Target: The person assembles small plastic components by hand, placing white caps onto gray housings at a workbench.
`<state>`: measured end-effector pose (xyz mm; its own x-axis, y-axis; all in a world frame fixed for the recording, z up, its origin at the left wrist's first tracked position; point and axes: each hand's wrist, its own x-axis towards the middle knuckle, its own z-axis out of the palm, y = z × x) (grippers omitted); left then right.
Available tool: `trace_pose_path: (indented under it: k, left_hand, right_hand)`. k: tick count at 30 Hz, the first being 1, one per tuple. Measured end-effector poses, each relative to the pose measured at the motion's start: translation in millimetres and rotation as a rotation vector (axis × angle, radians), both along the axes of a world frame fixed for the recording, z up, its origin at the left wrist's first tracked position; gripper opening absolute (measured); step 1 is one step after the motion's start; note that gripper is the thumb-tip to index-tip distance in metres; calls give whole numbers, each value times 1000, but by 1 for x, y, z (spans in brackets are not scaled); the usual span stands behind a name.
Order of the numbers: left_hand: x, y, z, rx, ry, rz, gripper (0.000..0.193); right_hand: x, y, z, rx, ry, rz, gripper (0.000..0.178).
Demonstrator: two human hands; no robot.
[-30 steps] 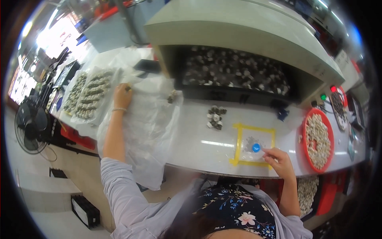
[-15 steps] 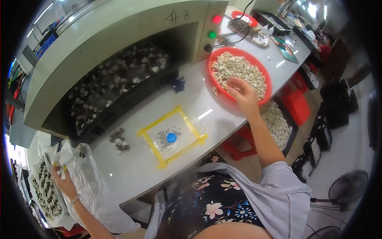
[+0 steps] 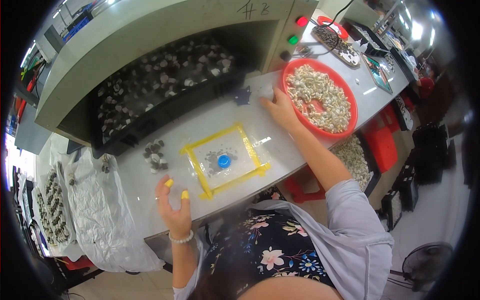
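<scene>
My left hand is over the table's near edge, thumb and forefinger apart under yellow finger covers, with nothing seen between them. Just beyond it lies a small heap of dark and white pieces. My right hand is at the left rim of a red basin full of small cream-white pieces. Its fingers are curled together, and whatever they hold is hidden. Between the hands, a blue cap sits inside a yellow tape frame, with grey bits around it.
A large machine with an open mouth stands at the back, a black tray of dark and white pieces inside. A dark star-shaped scrap lies before it. Clear plastic sheeting covers the left. A red stool stands at right.
My left hand has come right from the plastic sheeting to the near table edge. My right hand has left the basin's pieces and moved left past its rim; a hollow shows in the pieces.
</scene>
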<state>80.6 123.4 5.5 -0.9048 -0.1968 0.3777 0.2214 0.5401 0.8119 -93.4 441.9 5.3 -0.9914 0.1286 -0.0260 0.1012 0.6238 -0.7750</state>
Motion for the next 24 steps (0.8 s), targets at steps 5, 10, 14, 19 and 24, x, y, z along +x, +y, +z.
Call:
trace_pose_path:
  k: [5,10,14,19,24]
  left_hand:
    - [-7,6,-3,-24,-54,-41,33]
    - [-6,0,-11,67,-66,-25,32]
    - [-11,2,-11,92,-64,-56,32]
    - [-7,0,-11,58,-53,-47,32]
    - [-6,0,-10,38,-64,-83,31]
  right_hand:
    - [31,-6,-8,-467,207,140,38]
    - [77,-17,25,-342,-47,344,34]
    - [86,-26,42,107,-66,602,33]
    - [87,-35,44,356,4,770,34]
    - [83,-45,53,526,-13,852,34]
